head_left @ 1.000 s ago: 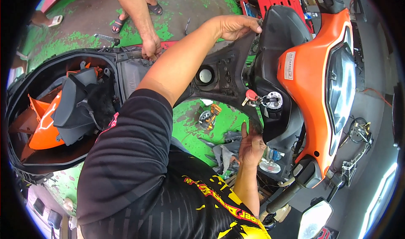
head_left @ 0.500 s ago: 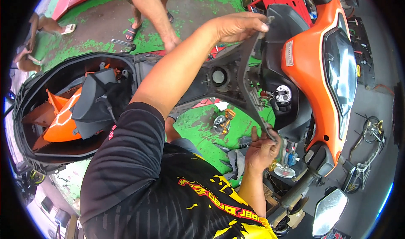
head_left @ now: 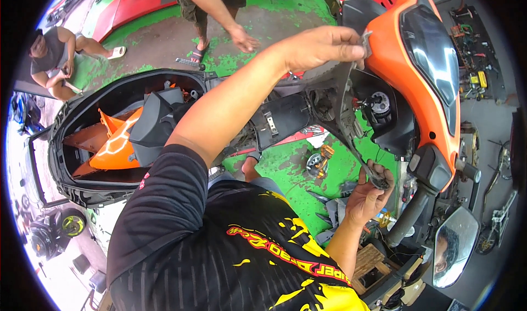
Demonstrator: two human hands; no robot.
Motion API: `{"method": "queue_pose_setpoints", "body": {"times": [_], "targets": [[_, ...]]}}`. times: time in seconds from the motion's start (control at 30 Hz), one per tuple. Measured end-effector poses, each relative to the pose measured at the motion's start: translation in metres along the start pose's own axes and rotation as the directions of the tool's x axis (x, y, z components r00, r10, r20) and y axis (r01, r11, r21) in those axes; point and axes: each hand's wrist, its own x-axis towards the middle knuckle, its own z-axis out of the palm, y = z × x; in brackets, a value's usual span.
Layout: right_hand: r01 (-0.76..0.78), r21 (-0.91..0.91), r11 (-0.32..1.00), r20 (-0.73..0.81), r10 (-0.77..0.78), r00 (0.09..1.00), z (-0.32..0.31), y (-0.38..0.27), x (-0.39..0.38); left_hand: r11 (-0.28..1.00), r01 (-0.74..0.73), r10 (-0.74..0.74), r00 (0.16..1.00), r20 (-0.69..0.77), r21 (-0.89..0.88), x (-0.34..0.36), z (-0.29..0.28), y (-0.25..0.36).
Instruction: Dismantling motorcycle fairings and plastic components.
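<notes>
My left hand (head_left: pixel 335 50) grips the upper end of a dark, dusty plastic panel (head_left: pixel 346 116) in front of the scooter's orange front cover (head_left: pixel 384 42). My right hand (head_left: pixel 370 198) has its fingers wrapped round the panel's lower tip. The panel runs between both hands, tilted away from the black inner cowl, where the round key switch (head_left: pixel 380 102) shows. To the left, the black floorboard frame (head_left: pixel 277 121) joins an open underseat box (head_left: pixel 63 146) holding orange (head_left: pixel 112 152) and dark grey (head_left: pixel 148 141) body pieces.
A co-worker's hand (head_left: pixel 241 39) hangs over the scooter's far side; another person (head_left: pixel 55 64) squats at upper left. A yellow-and-metal part (head_left: pixel 321 163) and grey panels (head_left: pixel 332 220) lie on the green floor. A mirror (head_left: pixel 453 245) and handlebar grip (head_left: pixel 403 223) stand at lower right.
Both my hands have moved rightward with the panel, which now stands farther out from the scooter's body. The view has shifted. The co-worker's hand has lifted off the scooter, its fingers apart.
</notes>
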Motion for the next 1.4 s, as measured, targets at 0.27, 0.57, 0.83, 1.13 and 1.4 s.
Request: {"method": "queue_pose_setpoints", "body": {"times": [0.27,0.57,0.83,1.13,1.4], "targets": [[-0.06,0.164,0.985,-0.116,0.08,0.99,-0.019,-0.013,-0.059,0.992,0.059,-0.068,0.995,0.077,0.113,-0.054,0.07,0.017],[-0.248,0.129,0.96,-0.589,0.275,0.76,-0.086,0.027,-0.111,0.837,-0.254,0.158,0.96,0.229,0.485,-0.115,0.181,-0.024],[-0.285,0.202,0.937,-0.703,0.342,0.623,-0.16,0.054,-0.115,0.769,-0.305,0.206,0.95,0.234,0.562,-0.109,0.259,-0.056],[-0.358,0.228,0.905,-0.468,0.424,0.775,-0.284,0.043,-0.081,0.643,-0.343,0.326,0.932,0.161,0.685,-0.083,0.349,-0.091],[-0.411,0.107,0.905,-0.358,0.421,0.833,-0.353,0.026,-0.007,0.576,-0.159,0.377,0.922,-0.087,0.802,-0.031,0.428,-0.131]]}}
